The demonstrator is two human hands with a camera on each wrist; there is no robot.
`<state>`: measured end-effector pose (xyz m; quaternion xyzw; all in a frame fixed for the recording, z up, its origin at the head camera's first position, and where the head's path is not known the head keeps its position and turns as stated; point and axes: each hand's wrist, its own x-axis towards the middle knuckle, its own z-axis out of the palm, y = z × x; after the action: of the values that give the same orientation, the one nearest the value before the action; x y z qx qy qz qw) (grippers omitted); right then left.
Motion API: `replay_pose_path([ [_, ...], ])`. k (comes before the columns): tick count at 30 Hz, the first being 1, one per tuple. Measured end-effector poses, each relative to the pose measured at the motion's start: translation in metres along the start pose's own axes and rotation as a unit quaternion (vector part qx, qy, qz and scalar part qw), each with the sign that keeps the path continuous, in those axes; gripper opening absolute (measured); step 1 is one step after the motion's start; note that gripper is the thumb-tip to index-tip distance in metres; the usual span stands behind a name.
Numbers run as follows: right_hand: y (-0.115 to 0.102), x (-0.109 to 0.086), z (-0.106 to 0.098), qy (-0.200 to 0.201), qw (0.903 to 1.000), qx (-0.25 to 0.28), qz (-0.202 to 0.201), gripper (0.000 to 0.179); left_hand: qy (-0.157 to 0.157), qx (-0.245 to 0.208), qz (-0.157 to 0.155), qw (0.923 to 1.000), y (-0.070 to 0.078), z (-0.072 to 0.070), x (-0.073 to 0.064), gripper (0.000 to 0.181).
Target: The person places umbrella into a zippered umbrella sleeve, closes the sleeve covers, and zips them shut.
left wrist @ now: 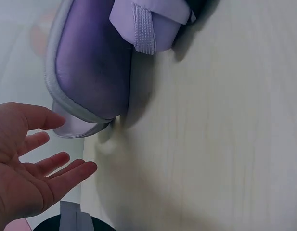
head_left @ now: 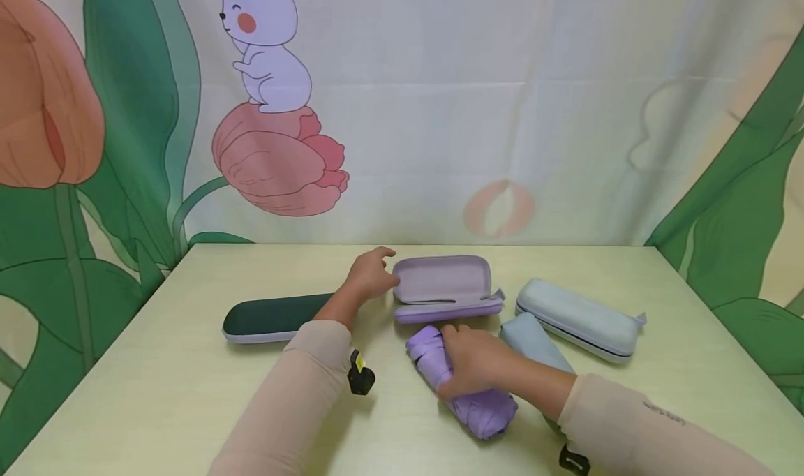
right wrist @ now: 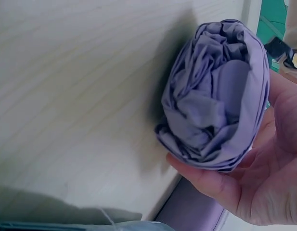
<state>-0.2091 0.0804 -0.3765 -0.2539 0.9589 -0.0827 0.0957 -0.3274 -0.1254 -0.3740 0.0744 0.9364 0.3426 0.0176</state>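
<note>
Head view has my beige sleeves [head_left: 283, 399] nearest, stretched over the pale table [head_left: 157, 385]. Past the right cuff, my right hand [head_left: 477, 361] is clamped around a purple fabric roll [head_left: 485, 412], my thumb against its left side; I cannot tell whether it rests on the tabletop or is slightly lifted. Seen from my right wrist, the roll's bunched, crumpled end sits inside the curve of my palm. A light blue roll [head_left: 534, 342] lies just to the right, partly hidden under my forearm. Beyond the purple roll's far end stands a purple case [head_left: 447, 313], lid raised. My left hand [head_left: 370, 277] is farther out than my right and well apart from it, fingers spread, holding nothing, thumb close by the lid's left edge; whether it touches, I cannot tell. So the purple roll lies nearer me and to the right of that hand. A dark green case [head_left: 276, 314] passes behind my left forearm, and a light blue case [head_left: 578, 320] lies at the right. Farthest back hangs a curtain [head_left: 414, 99] printed with a rabbit and flowers.
</note>
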Motion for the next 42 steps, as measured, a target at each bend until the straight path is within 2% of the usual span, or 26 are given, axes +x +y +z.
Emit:
replay_pose_path([
  [4,0.002,-0.002,0.0,0.001,0.9999,0.011,-0.012,0.082,-0.014,-0.002,-0.017,0.9997,-0.002,0.006,0.009,0.062],
  [10,0.004,-0.007,-0.003,0.003,0.999,0.028,-0.033,0.086,-0.012,-0.019,-0.033,0.9992,-0.008,0.011,0.015,0.06],
  [17,0.011,-0.014,-0.012,0.004,0.9969,0.064,-0.045,0.084,-0.024,-0.106,-0.062,0.9921,-0.01,0.012,0.018,0.052],
  [24,0.021,-0.016,-0.021,0.01,0.9942,0.07,-0.081,0.082,-0.018,-0.166,-0.046,0.9848,-0.009,0.006,0.014,0.043],
  [30,0.023,-0.013,-0.035,0.015,0.9927,0.065,-0.101,0.082,-0.018,-0.194,-0.029,0.9803,-0.004,0.0,0.01,0.033],
  [38,0.021,0.004,-0.054,0.05,0.9907,0.018,-0.125,0.081,0.003,-0.22,0.001,0.9755,-0.002,-0.003,0.006,0.028],
  [42,0.02,0.016,-0.059,0.051,0.9907,0.002,-0.126,0.081,0.009,-0.218,0.015,0.9758,-0.001,-0.003,0.005,0.027],
])
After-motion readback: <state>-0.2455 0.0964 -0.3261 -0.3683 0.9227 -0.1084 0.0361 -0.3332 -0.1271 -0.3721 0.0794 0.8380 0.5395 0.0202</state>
